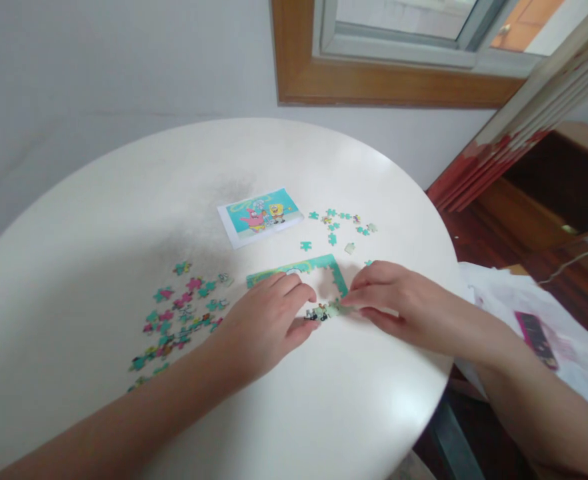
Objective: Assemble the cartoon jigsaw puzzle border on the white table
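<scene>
A partly joined jigsaw frame (319, 267) with a turquoise edge lies on the round white table (124, 200). My left hand (269, 317) rests on its lower left part, fingers curled and pressing down on the pieces. My right hand (399, 300) pinches a short strip of joined pieces (327, 310) at the frame's bottom edge, fingertips close to those of the left hand. A small reference picture (260, 215) with cartoon figures lies behind the frame.
Several loose pieces (179, 313) lie scattered left of my left hand, and a smaller group (341, 223) lies behind the frame on the right. White plastic with a dark card (537, 337) sits off the table's right edge. A wood-framed window (399, 83) is behind.
</scene>
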Available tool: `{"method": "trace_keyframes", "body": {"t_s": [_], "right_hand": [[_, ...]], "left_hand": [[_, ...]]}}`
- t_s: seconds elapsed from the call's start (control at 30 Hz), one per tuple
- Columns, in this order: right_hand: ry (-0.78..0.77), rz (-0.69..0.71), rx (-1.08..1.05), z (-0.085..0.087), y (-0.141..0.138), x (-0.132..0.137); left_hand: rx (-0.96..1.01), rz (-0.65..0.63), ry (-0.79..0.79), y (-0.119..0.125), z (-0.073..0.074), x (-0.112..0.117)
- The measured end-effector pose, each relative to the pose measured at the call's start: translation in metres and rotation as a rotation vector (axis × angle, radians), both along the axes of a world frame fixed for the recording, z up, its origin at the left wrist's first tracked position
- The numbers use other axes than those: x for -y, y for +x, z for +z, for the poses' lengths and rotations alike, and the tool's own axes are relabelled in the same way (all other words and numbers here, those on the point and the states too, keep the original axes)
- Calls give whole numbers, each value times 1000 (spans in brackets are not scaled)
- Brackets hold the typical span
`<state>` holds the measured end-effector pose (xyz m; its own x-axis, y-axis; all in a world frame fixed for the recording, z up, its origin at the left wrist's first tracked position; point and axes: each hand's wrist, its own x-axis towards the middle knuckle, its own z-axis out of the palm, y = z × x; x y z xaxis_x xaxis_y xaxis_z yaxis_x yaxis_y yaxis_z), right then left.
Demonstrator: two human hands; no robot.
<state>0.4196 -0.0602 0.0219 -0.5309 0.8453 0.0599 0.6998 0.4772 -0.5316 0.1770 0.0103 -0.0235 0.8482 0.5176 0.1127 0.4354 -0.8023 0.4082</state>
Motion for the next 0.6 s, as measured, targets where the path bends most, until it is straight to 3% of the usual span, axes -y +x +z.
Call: {"method": "trace_keyframes", "body": {"t_s": [0.2,0.6], "right_hand": [[142,-167,5,-36,-4,20],[254,-179,-77,-53,-13,15]], "left_hand": [[-4,-13,-2,2,-2,4],[10,-9,-75,7,-6,5]]}}
